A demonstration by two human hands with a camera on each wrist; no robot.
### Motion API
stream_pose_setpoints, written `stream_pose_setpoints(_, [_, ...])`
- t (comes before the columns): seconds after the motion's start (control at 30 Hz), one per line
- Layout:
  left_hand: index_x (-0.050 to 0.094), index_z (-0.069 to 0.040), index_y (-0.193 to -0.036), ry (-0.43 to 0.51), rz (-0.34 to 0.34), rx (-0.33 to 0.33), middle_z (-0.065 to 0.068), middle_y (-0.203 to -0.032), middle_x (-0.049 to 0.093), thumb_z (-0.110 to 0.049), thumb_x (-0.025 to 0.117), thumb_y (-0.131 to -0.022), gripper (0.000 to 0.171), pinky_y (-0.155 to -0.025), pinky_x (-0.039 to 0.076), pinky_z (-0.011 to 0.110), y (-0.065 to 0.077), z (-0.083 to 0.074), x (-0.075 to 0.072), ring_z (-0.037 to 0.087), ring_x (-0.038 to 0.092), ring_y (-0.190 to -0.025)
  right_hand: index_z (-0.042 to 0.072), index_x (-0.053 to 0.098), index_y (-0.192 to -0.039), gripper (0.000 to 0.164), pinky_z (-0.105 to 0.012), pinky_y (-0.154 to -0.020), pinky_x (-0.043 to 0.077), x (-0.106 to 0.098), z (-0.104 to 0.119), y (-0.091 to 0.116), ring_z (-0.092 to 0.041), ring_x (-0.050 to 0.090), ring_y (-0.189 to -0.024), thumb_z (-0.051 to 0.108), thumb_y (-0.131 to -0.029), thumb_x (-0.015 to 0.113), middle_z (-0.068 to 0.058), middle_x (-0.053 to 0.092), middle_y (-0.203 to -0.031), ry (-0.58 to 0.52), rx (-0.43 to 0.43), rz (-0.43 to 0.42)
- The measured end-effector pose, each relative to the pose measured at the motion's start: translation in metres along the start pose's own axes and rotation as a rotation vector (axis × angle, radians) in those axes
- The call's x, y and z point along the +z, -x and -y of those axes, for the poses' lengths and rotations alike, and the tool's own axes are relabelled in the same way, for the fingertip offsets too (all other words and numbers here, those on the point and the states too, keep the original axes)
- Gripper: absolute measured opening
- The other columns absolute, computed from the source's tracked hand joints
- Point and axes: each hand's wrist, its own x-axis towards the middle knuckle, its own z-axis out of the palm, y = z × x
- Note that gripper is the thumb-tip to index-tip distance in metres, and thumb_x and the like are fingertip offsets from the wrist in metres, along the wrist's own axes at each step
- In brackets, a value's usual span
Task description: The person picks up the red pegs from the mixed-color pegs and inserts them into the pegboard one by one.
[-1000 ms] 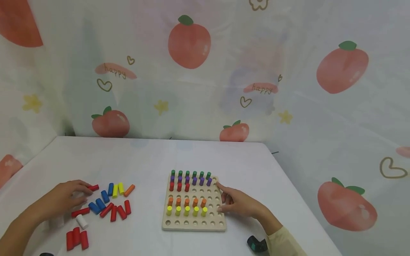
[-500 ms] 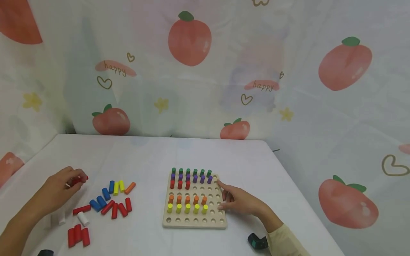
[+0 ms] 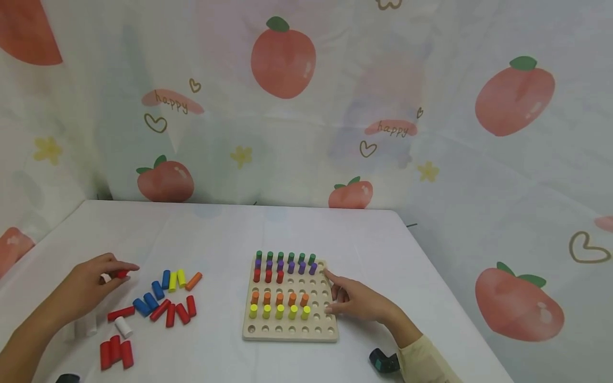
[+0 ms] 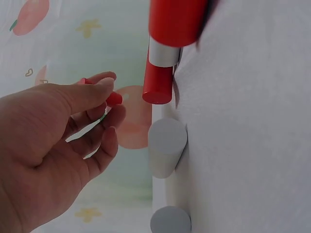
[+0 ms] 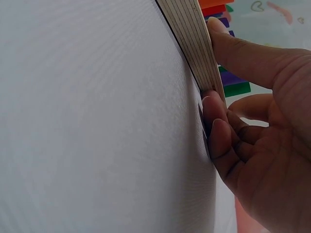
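My left hand (image 3: 91,282) is raised at the left of the table, pinching a red peg (image 3: 122,274) between thumb and fingers. In the left wrist view the same red peg (image 4: 114,99) pokes out past the fingertips, partly hidden by them. My right hand (image 3: 361,300) holds the right edge of a wooden pegboard (image 3: 287,335), its thumb and index finger on the top face. In the right wrist view, other fingers curl against the side of the pegboard (image 5: 189,41). Green, purple, red, orange and yellow pegs stand upright in rows on it; the red row has three.
Loose blue pegs (image 3: 157,290), red pegs (image 3: 170,316), yellow pegs (image 3: 181,278) and an orange peg (image 3: 193,281) lie between left hand and board. A white peg (image 3: 123,327) and three red pegs (image 3: 115,349) lie nearer. A black object (image 3: 383,361) sits by the right sleeve.
My left hand has picked up the red peg from beside the blue pegs, drawn it back left, and turned it within the fingers. The right hand stays at the pegboard's edge.
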Motion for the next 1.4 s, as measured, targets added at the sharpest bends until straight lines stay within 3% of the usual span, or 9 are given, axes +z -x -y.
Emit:
stream_pose_setpoints(0.17, [0.079, -0.004, -0.108, 0.0, -0.058, 0.064, 0.012, -0.103, 0.057, 0.008, 0.084, -0.08, 0.031, -0.076, 0.061, 0.046, -0.001, -0.001, 0.001, 0.037, 0.06, -0.098, 0.004, 0.032, -0.161, 0.089, -0.029, -0.07, 0.044, 0.0, 0.001, -0.001, -0.017, 0.052, -0.085, 0.033, -0.092, 0.081, -0.002, 0.056, -0.102, 0.007, -0.008, 0.004])
stream_pose_setpoints(0.23, [0.079, -0.006, -0.107, -0.01, -0.061, 0.077, 0.013, -0.106, 0.059, 0.007, 0.085, -0.079, 0.031, -0.077, 0.061, 0.048, -0.001, -0.001, 0.001, 0.039, 0.061, -0.1, 0.004, 0.032, -0.161, 0.09, -0.029, -0.07, 0.044, 0.0, 0.002, -0.002, -0.018, 0.052, -0.085, 0.033, -0.092, 0.081, -0.002, 0.056, -0.102, 0.008, -0.008, 0.004])
stream_pose_setpoints(0.37, [0.074, -0.005, -0.12, 0.006, -0.017, 0.034, 0.01, -0.103, 0.068, -0.002, 0.085, -0.083, 0.038, -0.068, 0.062, 0.037, 0.0, -0.007, -0.002, 0.032, 0.067, -0.091, 0.004, 0.032, -0.161, 0.09, -0.03, -0.07, 0.044, 0.001, 0.004, -0.003, -0.018, 0.052, -0.085, 0.034, -0.091, 0.081, -0.002, 0.056, -0.102, 0.01, -0.003, 0.0])
stream_pose_setpoints(0.5, [0.069, -0.004, -0.123, 0.044, -0.057, 0.016, 0.01, -0.098, 0.074, -0.007, 0.088, -0.082, 0.045, -0.066, 0.061, 0.034, -0.003, -0.018, -0.003, 0.03, 0.07, -0.084, 0.003, 0.033, -0.161, 0.09, -0.03, -0.07, 0.044, 0.001, 0.005, -0.004, -0.018, 0.052, -0.086, 0.034, -0.091, 0.081, -0.002, 0.056, -0.102, 0.02, 0.004, -0.003])
stream_pose_setpoints(0.6, [0.071, -0.005, -0.115, 0.056, -0.114, 0.047, 0.007, -0.094, 0.075, -0.007, 0.09, -0.08, 0.039, -0.065, 0.059, 0.026, -0.007, -0.026, -0.002, 0.029, 0.07, -0.084, 0.003, 0.033, -0.161, 0.09, -0.03, -0.071, 0.045, 0.0, 0.006, -0.005, -0.018, 0.052, -0.086, 0.034, -0.091, 0.082, -0.001, 0.056, -0.102, 0.028, 0.007, -0.003])
stream_pose_setpoints(0.73, [0.075, -0.008, -0.107, 0.043, -0.14, 0.11, 0.005, -0.095, 0.074, -0.006, 0.09, -0.079, 0.032, -0.064, 0.054, 0.019, -0.014, -0.036, -0.003, 0.028, 0.068, -0.085, 0.004, 0.033, -0.161, 0.091, -0.029, -0.071, 0.044, 0.0, 0.007, -0.006, -0.017, 0.052, -0.086, 0.035, -0.091, 0.082, 0.0, 0.056, -0.102, 0.037, 0.014, -0.008])
stream_pose_setpoints(1.0, [0.078, -0.01, -0.11, 0.035, -0.091, 0.234, 0.002, -0.1, 0.074, -0.006, 0.089, -0.081, 0.031, -0.07, 0.057, 0.027, -0.038, -0.055, -0.001, 0.029, 0.069, -0.093, 0.004, 0.033, -0.161, 0.091, -0.029, -0.07, 0.044, 0.001, 0.006, -0.005, -0.018, 0.052, -0.085, 0.034, -0.09, 0.082, -0.001, 0.056, -0.1, 0.017, 0.021, -0.006])
stream_pose_setpoints(1.17, [0.077, -0.011, -0.112, 0.103, -0.033, 0.288, -0.004, -0.101, 0.073, -0.006, 0.086, -0.084, 0.029, -0.075, 0.058, 0.032, -0.052, -0.072, 0.015, 0.027, 0.069, -0.095, 0.003, 0.032, -0.161, 0.09, -0.029, -0.068, 0.043, 0.0, 0.004, -0.001, -0.019, 0.052, -0.084, 0.031, -0.091, 0.082, -0.003, 0.056, -0.1, -0.007, 0.019, 0.0])
stream_pose_setpoints(1.4, [0.077, -0.016, -0.11, 0.196, 0.063, 0.376, -0.01, -0.099, 0.071, -0.004, 0.085, -0.085, 0.03, -0.077, 0.058, 0.031, -0.071, -0.099, 0.038, 0.012, 0.066, -0.093, 0.003, 0.032, -0.161, 0.09, -0.029, -0.068, 0.043, -0.001, 0.004, 0.0, -0.019, 0.051, -0.084, 0.032, -0.091, 0.082, -0.003, 0.056, -0.1, -0.005, 0.009, 0.004])
